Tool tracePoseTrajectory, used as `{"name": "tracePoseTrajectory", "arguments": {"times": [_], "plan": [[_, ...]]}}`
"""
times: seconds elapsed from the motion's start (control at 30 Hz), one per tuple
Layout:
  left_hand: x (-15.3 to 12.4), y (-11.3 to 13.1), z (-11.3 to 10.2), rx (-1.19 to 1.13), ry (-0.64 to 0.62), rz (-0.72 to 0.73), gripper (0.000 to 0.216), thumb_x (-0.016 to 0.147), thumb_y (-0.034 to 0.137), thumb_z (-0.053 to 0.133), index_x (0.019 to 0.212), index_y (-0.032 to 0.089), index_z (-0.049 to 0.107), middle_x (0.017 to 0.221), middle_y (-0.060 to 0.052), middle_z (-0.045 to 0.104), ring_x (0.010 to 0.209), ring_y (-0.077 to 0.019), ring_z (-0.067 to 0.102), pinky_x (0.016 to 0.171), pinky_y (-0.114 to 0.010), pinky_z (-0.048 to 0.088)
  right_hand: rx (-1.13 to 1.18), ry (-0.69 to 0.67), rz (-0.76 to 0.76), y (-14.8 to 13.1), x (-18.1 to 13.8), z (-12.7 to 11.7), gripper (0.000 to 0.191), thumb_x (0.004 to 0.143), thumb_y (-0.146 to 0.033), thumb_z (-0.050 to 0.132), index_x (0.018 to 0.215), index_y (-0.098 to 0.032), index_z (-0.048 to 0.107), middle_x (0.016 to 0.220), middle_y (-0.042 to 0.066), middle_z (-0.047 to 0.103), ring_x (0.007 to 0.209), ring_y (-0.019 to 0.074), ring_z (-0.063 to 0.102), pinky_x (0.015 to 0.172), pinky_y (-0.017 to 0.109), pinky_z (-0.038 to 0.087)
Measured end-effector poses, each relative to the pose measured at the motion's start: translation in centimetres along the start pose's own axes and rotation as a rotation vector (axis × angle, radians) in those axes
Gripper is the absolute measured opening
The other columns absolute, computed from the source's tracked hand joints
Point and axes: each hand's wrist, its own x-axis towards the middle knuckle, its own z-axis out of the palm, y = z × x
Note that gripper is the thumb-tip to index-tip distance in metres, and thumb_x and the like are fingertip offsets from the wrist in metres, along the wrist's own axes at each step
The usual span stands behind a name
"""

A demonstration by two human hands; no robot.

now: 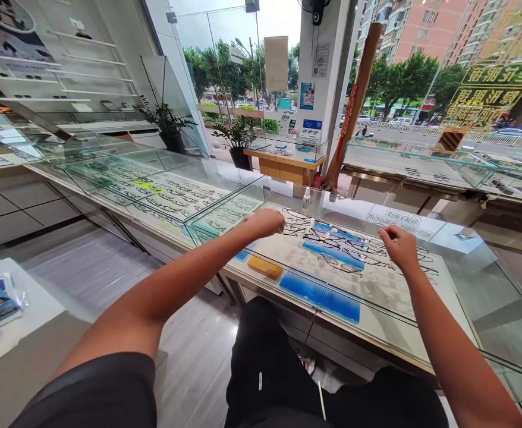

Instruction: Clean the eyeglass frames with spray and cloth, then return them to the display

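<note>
Both my arms reach out over the glass display counter. My left hand is a closed fist resting on the glass near its left part; what it holds, if anything, is hidden. My right hand hovers just above the glass on the right with fingers curled in a pinch, and I cannot make out anything in it. Under the glass between the hands lie rows of eyeglass frames on blue pads. A small spray bottle stands on the glass beyond my left hand.
A yellow pad and blue mats lie inside the case near its front edge. More glass cases run off to the left and another to the right. Potted plants and a wooden table stand behind.
</note>
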Motion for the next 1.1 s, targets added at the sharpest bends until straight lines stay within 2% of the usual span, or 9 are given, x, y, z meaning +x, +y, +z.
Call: {"name": "tracePoseTrajectory", "arguments": {"times": [0.13,0.3,0.6,0.7,0.83,0.93,1.1], "plan": [[0.2,0.3,1.4,0.022,-0.052,0.027,0.025,0.079,0.008,0.065,0.087,0.021,0.085,0.095,-0.012,0.082,0.089,-0.0257,0.075,0.078,-0.031,0.047,0.026,0.014,0.020,-0.1,-0.5,0.1,0.032,0.090,-0.049,0.060,0.079,-0.021,0.072,0.078,0.007,0.074,0.074,0.0231,0.063,0.076,0.038,0.048],[1.0,0.3,2.0,0.022,-0.063,0.027,0.025,0.082,0.009,0.066,0.091,0.022,0.085,0.100,-0.014,0.081,0.094,-0.0287,0.075,0.081,-0.033,0.047,0.071,0.000,0.036,0.0,-0.6,0.3,0.031,0.090,-0.048,0.062,0.080,-0.021,0.072,0.078,0.007,0.073,0.072,0.0228,0.063,0.075,0.039,0.049],[3.0,0.1,1.3,0.000,-0.104,-0.009,0.019,0.077,0.012,0.071,0.087,0.021,0.085,0.098,-0.015,0.082,0.092,-0.0291,0.075,0.078,-0.032,0.047,0.100,-0.002,0.064,0.1,-0.9,0.0,0.033,0.091,-0.049,0.062,0.079,-0.020,0.073,0.077,0.006,0.072,0.073,0.0221,0.064,0.070,0.037,0.049],[3.8,-0.4,0.6,-0.003,-0.128,-0.036,0.022,0.074,0.014,0.072,0.090,0.021,0.086,0.094,-0.014,0.083,0.087,-0.0289,0.076,0.076,-0.031,0.047,0.091,0.004,0.074,0.0,-0.8,0.0,0.034,0.092,-0.049,0.062,0.078,-0.021,0.073,0.077,0.006,0.073,0.075,0.0223,0.064,0.071,0.036,0.049],[5.5,-0.8,-0.1,0.003,-0.133,-0.063,0.029,0.074,0.018,0.071,0.099,0.022,0.086,0.098,-0.015,0.083,0.090,-0.0300,0.076,0.078,-0.032,0.049,0.095,0.004,0.085,0.0,-0.8,0.0,0.034,0.092,-0.050,0.062,0.080,-0.021,0.074,0.079,0.007,0.075,0.076,0.0228,0.065,0.072,0.036,0.049],[6.8,-0.5,0.2,0.001,-0.148,-0.066,0.030,0.074,0.022,0.073,0.100,0.023,0.086,0.101,-0.014,0.083,0.092,-0.0292,0.076,0.079,-0.031,0.049,0.099,0.002,0.087,0.0,-0.7,0.0,0.035,0.092,-0.051,0.061,0.079,-0.021,0.074,0.078,0.007,0.075,0.075,0.0229,0.064,0.073,0.036,0.048],[7.8,0.0,0.9,-0.002,-0.159,-0.078,0.020,0.073,0.025,0.078,0.091,0.021,0.085,0.099,-0.016,0.082,0.090,-0.0279,0.075,0.076,-0.029,0.048,0.094,-0.004,0.083,-0.3,-0.6,-0.2,0.036,0.092,-0.051,0.060,0.074,-0.021,0.071,0.074,0.006,0.073,0.073,0.0222,0.063,0.070,0.035,0.047]]}}
